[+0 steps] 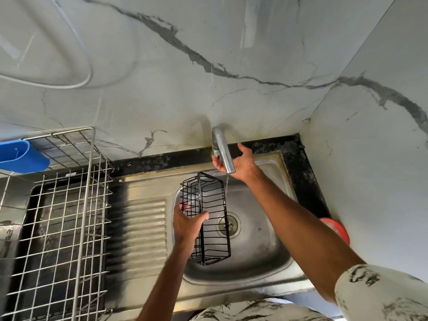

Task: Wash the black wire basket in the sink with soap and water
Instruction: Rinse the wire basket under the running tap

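The black wire basket (pixel 209 218) hangs over the steel sink (pixel 259 258), long side running away from me. My left hand (pixel 186 224) grips its left wall, fingers hooked through the wires. My right hand (pixel 238 164) reaches behind the chrome tap (pixel 222 150), fingers spread and relaxed around the spout. A thin stream of water (pixel 227 181) falls from the spout just past the basket's far right corner. The drain (pixel 229 224) shows through the basket's wires.
A steel wire dish rack (pixel 62 218) stands on the left beside the ribbed drainboard (pixel 143 228). A blue plastic holder (pixel 22 156) hangs on its far side. A red-orange object (pixel 337 229) sits on the black counter at the right, by the marble wall.
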`<state>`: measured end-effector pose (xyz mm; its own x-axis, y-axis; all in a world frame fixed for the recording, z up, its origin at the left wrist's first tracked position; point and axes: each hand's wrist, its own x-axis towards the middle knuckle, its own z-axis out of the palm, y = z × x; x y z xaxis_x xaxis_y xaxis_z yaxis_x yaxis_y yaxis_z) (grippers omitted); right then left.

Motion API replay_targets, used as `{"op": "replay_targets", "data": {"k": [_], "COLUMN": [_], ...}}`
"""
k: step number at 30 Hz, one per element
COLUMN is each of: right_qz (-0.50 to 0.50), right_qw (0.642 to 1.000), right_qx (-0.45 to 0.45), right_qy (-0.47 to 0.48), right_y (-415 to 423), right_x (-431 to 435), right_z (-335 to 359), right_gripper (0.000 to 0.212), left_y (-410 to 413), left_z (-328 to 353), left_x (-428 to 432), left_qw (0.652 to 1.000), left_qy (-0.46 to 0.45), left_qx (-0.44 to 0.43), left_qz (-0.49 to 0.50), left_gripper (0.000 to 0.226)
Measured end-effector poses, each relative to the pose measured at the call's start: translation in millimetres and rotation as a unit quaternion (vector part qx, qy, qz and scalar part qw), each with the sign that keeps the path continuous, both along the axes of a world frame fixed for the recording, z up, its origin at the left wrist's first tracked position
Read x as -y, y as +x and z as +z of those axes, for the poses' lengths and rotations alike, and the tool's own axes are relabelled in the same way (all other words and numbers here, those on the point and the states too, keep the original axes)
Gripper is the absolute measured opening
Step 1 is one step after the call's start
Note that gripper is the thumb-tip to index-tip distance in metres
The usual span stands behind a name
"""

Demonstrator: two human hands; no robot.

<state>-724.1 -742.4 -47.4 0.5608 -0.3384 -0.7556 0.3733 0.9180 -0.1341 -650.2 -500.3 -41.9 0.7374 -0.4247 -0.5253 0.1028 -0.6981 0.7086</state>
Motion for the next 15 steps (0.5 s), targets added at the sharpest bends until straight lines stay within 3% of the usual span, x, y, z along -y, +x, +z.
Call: {"op": "replay_targets", "data": {"k": [3, 7, 10, 12, 15], "right_qz": [0.049, 0.151, 0.205, 0.26, 0.332], "right_qw": [0.995, 0.953, 0.922, 0.87, 0.744], "right_qx": [-0.049, -0.149, -0.183, -0.227, -0.298], "right_qy": [-0.077, -0.217, -0.274, -0.352, -0.498], "right_y": [-12, -52, -75, -80, -83], "right_x": [-15, -50, -88, -107, -127], "right_z": [1, 17, 34, 39, 45], "right_gripper": [0.084, 0.05, 0.04, 0.041, 0.066], "left_y": [-2, -7, -14, -16, -17], "left_z": [2, 9, 17, 21, 28], "left_x": [-3, -13, -23, -31, -46], "left_qw": [1.0, 0.999, 0.998, 0.998, 0.994], "left_qy": [-0.017, -0.043, -0.06, -0.064, -0.082], "left_qx": [0.005, 0.003, 0.005, 0.005, 0.006], "left_qz": [0.001, 0.003, -0.007, -0.026, -0.072], "left_gripper": [0.098, 0.099, 0.098, 0.093, 0.09]}}
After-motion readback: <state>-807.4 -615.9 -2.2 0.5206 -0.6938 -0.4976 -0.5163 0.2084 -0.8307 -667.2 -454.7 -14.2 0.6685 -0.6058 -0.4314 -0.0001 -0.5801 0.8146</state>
